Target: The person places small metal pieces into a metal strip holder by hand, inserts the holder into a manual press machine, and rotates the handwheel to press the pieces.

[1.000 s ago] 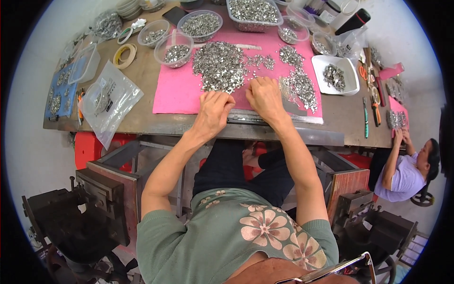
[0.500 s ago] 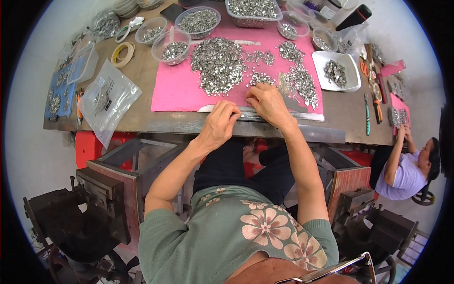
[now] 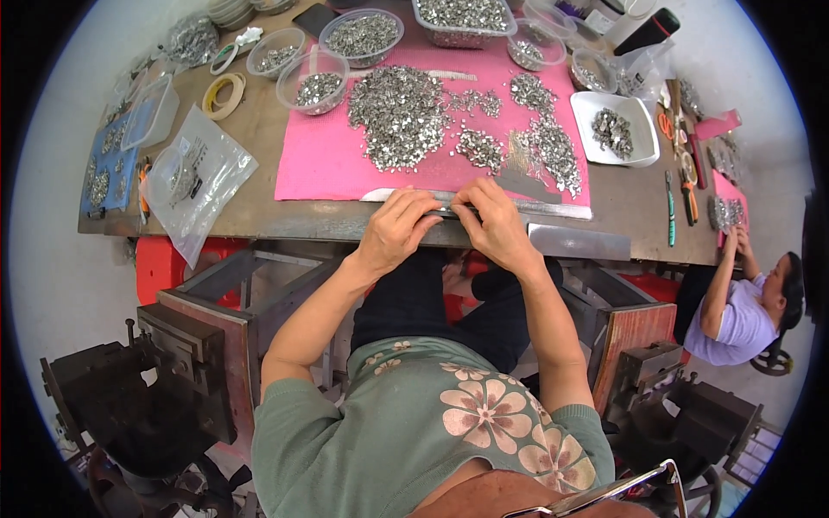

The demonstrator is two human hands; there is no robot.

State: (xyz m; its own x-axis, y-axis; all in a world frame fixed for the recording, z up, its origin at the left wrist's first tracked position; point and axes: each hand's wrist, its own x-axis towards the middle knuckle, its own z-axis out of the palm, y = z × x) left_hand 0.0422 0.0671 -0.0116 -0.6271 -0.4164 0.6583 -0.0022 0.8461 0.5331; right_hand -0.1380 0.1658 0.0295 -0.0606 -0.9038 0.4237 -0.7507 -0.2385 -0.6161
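My left hand [image 3: 395, 228] is closed in a pinch at the table's front edge. My right hand [image 3: 494, 224] is pinched beside it, with a small gap between the two. A small dark and shiny bit shows between the fingertips, too little of it to name. Just beyond the hands, the pink mat [image 3: 315, 164] carries a large pile of small shiny metal pieces [image 3: 399, 121]. A smaller heap of metal pieces [image 3: 480, 148] lies right beyond my right hand, and another heap [image 3: 553, 155] spreads to its right.
Clear tubs of metal pieces [image 3: 361, 41] line the back. A white tray [image 3: 639, 154] stands at right, near pliers [image 3: 689, 203]. At left lie a plastic bag [image 3: 203, 173] and a tape roll [image 3: 224, 97]. A co-worker [image 3: 734, 302] sits far right. A metal strip [image 3: 579, 243] edges the table.
My right hand has come back from the small heap of metal pieces, down towards the table edge and my left hand. My left hand has shifted only slightly.
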